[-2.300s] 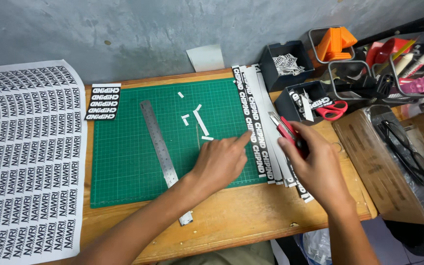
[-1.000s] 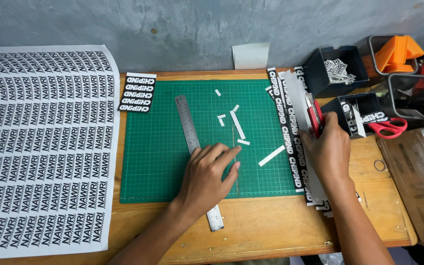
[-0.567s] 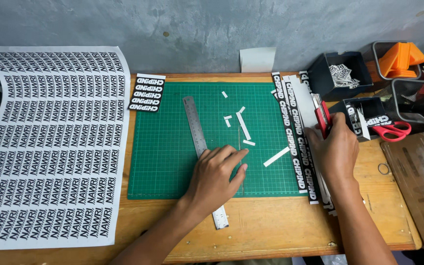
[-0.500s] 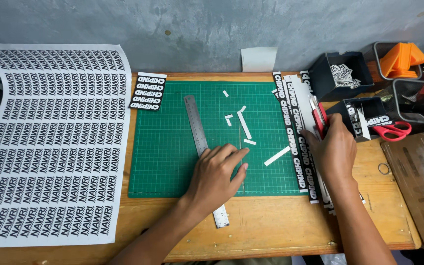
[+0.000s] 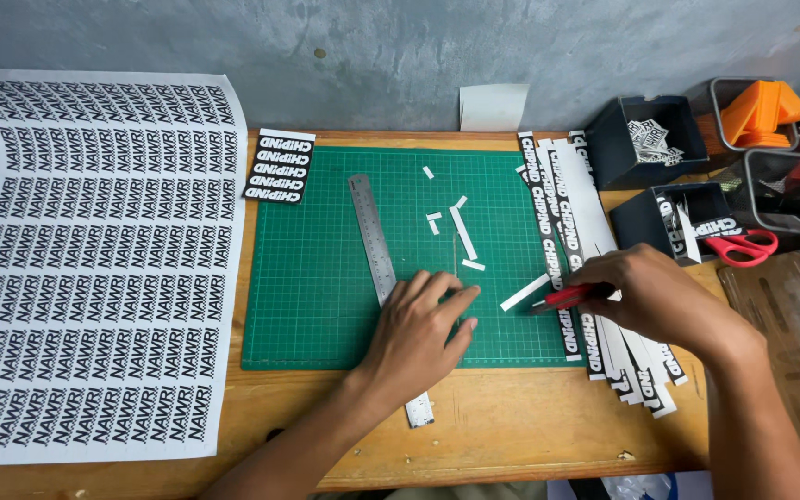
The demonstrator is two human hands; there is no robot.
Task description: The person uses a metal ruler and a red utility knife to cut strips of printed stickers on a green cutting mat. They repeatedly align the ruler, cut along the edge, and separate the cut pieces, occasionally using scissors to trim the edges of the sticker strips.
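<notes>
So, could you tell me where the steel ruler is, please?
In the head view, the steel ruler lies slanted on the green cutting mat, its lower part under the left hand.

Bare green mat (image 5: 326,278) left of ruler (image 5: 377,250); scraps (image 5: 463,231) right.

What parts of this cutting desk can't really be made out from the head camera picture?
- Steel ruler: its middle stretch lies under the left hand.
- Red knife: its rear end is hidden in the right hand; the blade tip is too small to see.
- Red scissors: the blades are hidden behind the black box.
- Printed sheet: cut off by the left edge of the frame.
</notes>
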